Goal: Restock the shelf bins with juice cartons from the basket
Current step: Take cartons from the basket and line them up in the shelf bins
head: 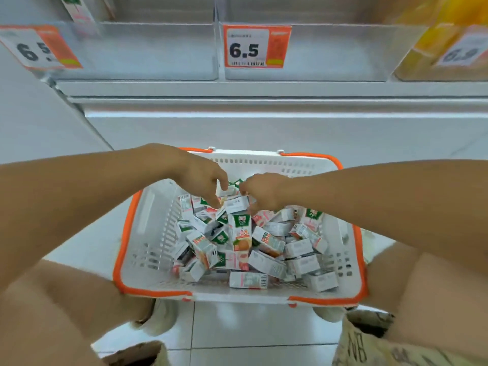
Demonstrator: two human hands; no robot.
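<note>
A white basket with an orange rim point(124, 249) stands on the floor between my knees. It holds several small juice cartons point(241, 235) in a loose pile. Both my hands reach into its far side. My left hand point(202, 178) has its fingers curled down around a carton point(226, 191) at the top of the pile. My right hand point(262, 192) pinches another white carton point(237, 203) between thumb and fingers. Above, the clear left shelf bin point(137, 52) holds one upright carton point(78, 11). No carton shows in the clear middle bin point(330, 52).
Price tags reading 6.5 hang on the left bin point(39, 47) and the middle bin point(254, 46). A bin at the right point(446, 38) is full of orange packs. The white shelf base point(264, 122) rises just behind the basket. My knees flank the basket on the tiled floor.
</note>
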